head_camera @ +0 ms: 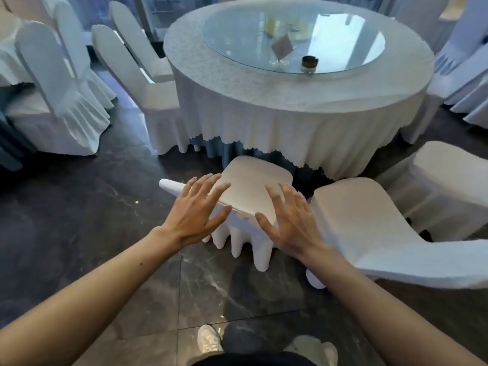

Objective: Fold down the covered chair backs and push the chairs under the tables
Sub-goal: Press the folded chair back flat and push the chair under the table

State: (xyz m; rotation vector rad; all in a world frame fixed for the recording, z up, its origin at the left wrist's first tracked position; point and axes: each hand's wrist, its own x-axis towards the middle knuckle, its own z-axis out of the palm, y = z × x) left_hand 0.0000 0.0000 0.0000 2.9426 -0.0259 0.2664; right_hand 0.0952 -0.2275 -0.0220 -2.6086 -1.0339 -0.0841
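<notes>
Two open hands, left hand and right hand, lie flat with fingers spread on the folded-down covered chair back, gripping nothing. Chair front meets the round table's scalloped tablecloth hem. Dark floor lies open leftward. No legible writing.

Chair legs hid under cover; chairs at rt edge cut off.

Head-worn view, forward and down
</notes>
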